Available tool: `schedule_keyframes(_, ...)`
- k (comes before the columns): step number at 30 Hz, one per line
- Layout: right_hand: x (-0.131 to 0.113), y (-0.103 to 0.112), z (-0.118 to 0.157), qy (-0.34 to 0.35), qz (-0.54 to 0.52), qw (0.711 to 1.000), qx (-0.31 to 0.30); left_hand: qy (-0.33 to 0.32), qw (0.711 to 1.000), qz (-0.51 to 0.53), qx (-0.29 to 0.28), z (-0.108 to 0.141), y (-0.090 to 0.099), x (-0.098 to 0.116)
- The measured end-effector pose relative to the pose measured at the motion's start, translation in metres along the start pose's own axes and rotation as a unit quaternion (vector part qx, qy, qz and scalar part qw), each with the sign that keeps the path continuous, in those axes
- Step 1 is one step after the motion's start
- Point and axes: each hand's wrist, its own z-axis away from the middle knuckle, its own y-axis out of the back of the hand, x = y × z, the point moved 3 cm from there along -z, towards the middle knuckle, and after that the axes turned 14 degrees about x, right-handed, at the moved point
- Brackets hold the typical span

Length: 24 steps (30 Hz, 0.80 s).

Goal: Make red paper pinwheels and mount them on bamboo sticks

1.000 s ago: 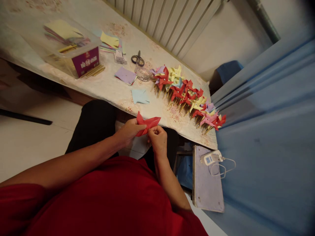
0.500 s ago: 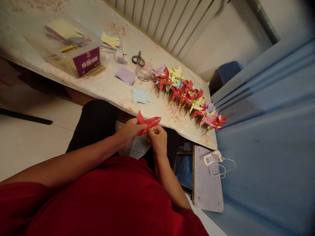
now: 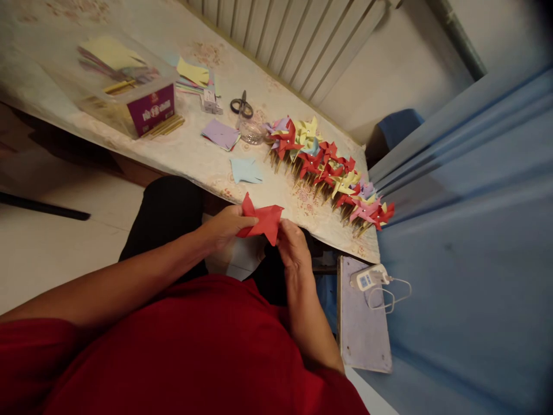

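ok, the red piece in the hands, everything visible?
The red piece looks like thin paper, plain red, with pointed tips like a pinwheel's. The left hand pinches its left side, thumb on top. The right hand is at its right edge; whether it touches is unclear. It's held up by the near edge of the table.

The red pinwheel [image 3: 266,221] is presenting as smooth, matt paper, and the pale blue sheet [image 3: 245,170] is showing the same finish. The tub [image 3: 152,108] is appearing as clear, glossy plastic, the sticks [image 3: 166,125] beside it as wood or bamboo. The curtain [image 3: 470,259] is hanging as matt cloth, and the white adapter [image 3: 370,277] is showing smooth plastic.
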Motion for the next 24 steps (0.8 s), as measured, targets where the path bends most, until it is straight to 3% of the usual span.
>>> schedule_keyframes(3,0.001,-0.011,0.003,-0.019,-0.032,0.998,-0.058,0.005,0.999,-0.018,-0.026,0.001,-0.002,0.003)
schedule_keyframes(8,-0.003,-0.021,0.006,-0.031,-0.036,0.997,-0.067,0.004,0.998,-0.052,-0.045,0.002,0.0,0.005)
schedule_keyframes(13,-0.009,-0.016,0.005,-0.011,0.015,0.997,-0.079,-0.007,0.994,-0.094,-0.063,-0.001,0.006,0.005)
schedule_keyframes(16,-0.018,-0.008,0.0,0.015,0.038,0.992,-0.12,-0.022,0.987,-0.142,-0.078,-0.001,0.007,0.008)
schedule_keyframes(24,-0.042,-0.015,-0.002,0.105,0.258,0.942,-0.19,-0.048,0.966,-0.22,-0.127,0.003,-0.001,0.019)
